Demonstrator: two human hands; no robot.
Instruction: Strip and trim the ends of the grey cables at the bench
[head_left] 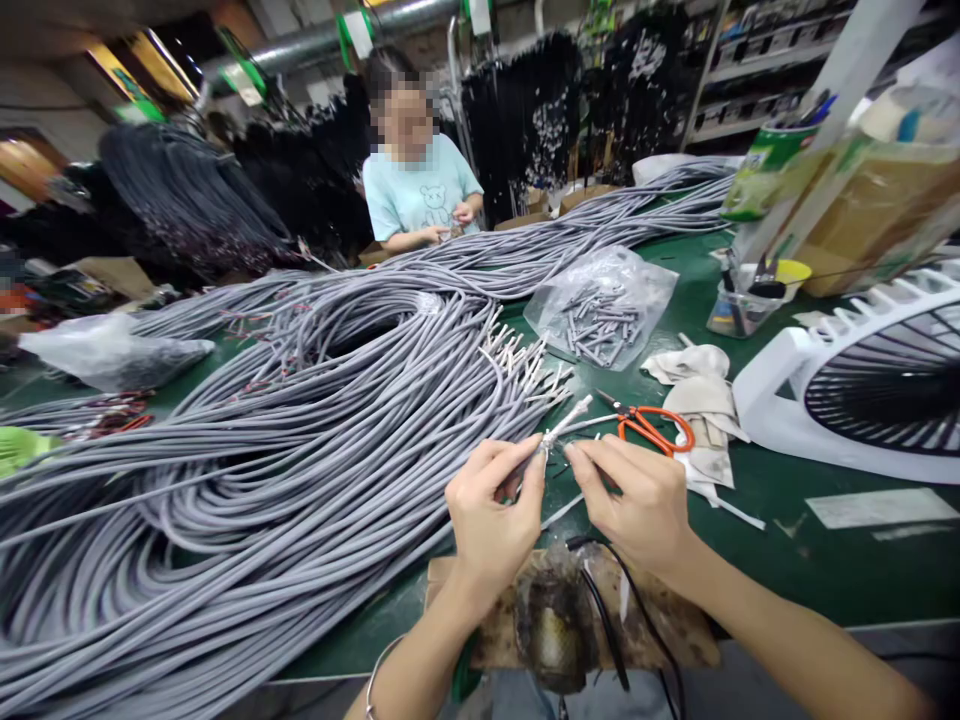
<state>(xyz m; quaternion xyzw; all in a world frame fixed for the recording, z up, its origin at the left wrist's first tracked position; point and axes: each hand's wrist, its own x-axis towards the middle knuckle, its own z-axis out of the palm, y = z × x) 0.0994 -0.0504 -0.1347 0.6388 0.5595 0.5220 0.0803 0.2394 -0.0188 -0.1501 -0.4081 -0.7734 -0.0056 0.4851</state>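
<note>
My left hand [495, 510] pinches a grey cable near its stripped end [571, 415], where white strands stick out past the fingertips. Close beside it, my right hand [637, 500] has thumb and forefinger pressed together at the loose strands; what sits between them is too fine to make out. Orange-handled scissors [654, 428] lie just beyond my right hand. A large heap of grey cables [322, 430] spreads to the left, with a bunch of white stripped ends [529, 365] facing my hands.
A clear bag of short grey pieces [604, 312] lies behind the scissors. To the right stand a white fan [780, 400] and a small plastic tub [750, 300]. A stained board [667, 620] with black leads is under my wrists. Another person [424, 190] sits across the table.
</note>
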